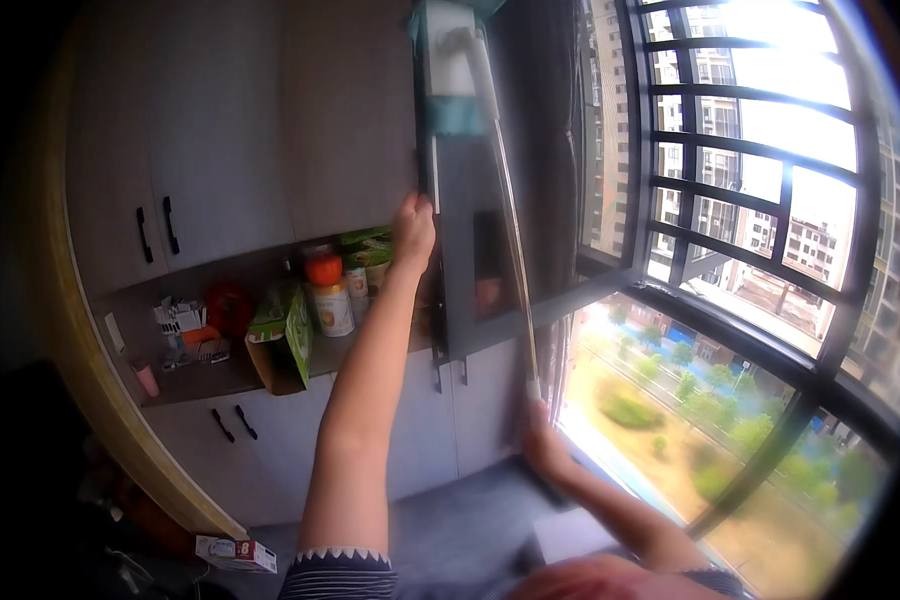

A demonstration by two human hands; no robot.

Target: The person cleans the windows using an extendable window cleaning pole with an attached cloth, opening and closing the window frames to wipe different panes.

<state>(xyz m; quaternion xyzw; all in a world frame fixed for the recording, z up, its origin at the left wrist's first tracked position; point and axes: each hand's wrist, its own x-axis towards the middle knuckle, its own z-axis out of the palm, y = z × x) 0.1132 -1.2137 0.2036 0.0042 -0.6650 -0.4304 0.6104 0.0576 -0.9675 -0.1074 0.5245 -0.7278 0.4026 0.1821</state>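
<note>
My right hand (545,440) is closed round the lower end of a long, thin metal pole of a flat mop (511,220). The pole slants up to the mop's head (451,65), a white plate with teal cloth at its ends. This head is raised against or just in front of a dark-framed window sash (460,285) that stands swung inward; whether it touches the glass I cannot tell. My left hand (415,235) has its fingers wrapped at the left edge of that sash, below the mop head.
Grey wall cupboards (220,120) rise at the left above a shelf niche holding an opened green box (282,340), a jar (333,308) and several small items. Lower cupboards (415,420) stand beneath. On the right is a barred window (750,190). A small carton (235,553) lies low on the left.
</note>
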